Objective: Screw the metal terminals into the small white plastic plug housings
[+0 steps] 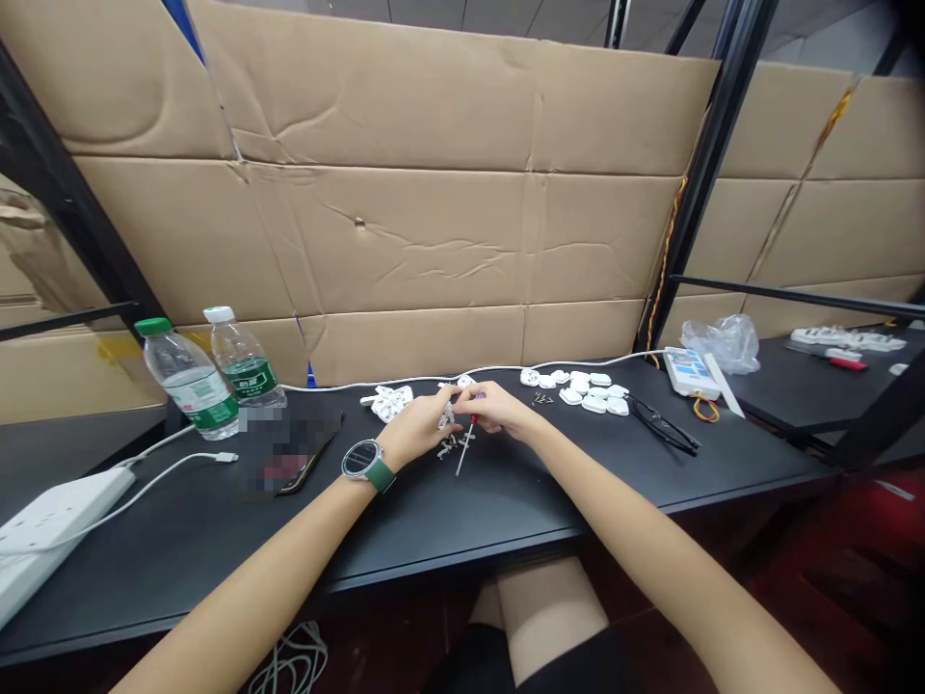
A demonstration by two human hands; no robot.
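The right hand (504, 410) is closed round the red-handled end of a screwdriver (464, 449), whose shaft is seen to project beneath the fingers; the left hand (417, 424) is curled beside it, a small white plastic piece (446, 416) apparently being pinched at its fingertips, though the exact grip is too small to be told; both hands are held over the middle of the black table (506, 501), nearer its far edge than its near edge, with their fingertips close together; the screwdriver's long axis is slanted, the tip being pointed toward the near edge and slightly leftward; to its handle the right hand is plainly nearer, while the white plastic piece is placed left of the handle and farther back than the tip; loose small parts (446, 449) are scattered around the shaft; white covers (594, 405) are laid out toward the far right corner, with a few screws (543, 398) just beside them; white casings (390, 403) are heaped beyond the left hand, near the far edge.
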